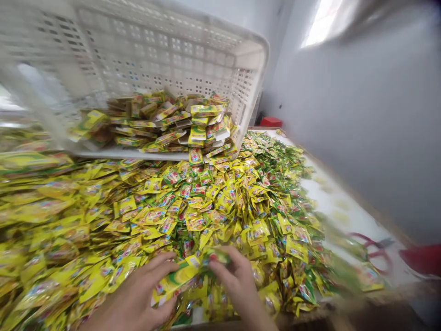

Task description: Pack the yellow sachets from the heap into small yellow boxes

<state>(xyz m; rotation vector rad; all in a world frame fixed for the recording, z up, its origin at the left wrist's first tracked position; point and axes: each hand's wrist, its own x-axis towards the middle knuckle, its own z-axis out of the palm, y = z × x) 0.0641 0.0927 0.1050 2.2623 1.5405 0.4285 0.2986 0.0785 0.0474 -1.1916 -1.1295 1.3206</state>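
Clock centred on the head view, 12 at top. Left hand (138, 292) at 7 o'clock: fingers closed around a small yellow box (177, 279), thumb along its lower side, the other fingers over the top. Box lies between 6 and 7 o'clock, slanting up toward the right hand (239, 280). Right hand at 6 o'clock: thumb and fingers pinch a shiny green-and-yellow packet (215, 256) right at the box's upper end; cannot tell whether any of it is inside.

Beneath both hands, a loose heap of packets (196, 202) covers most of the bench (319, 181), from 9 o'clock round through 6 to about 2. Mostly yellow, with more green toward 2 and 3 o'clock. Bare white bench surface shows from 3 to 4 o'clock.

White plastic basket (246, 92) from 10 to 12 o'clock, tipped on its side, mouth facing the hands. Small boxes (206, 110) piled on its lower wall, several showing open ends and pale flaps; a few lie over the rim, touching the heap.

Scissors (389, 264) with red handles at 4 o'clock, on the bench beside some blurred packets. Red object (418, 259) just beyond them, cut by the frame edge; identity unclear. Plain pale wall (351, 119) at 2 to 3 o'clock.
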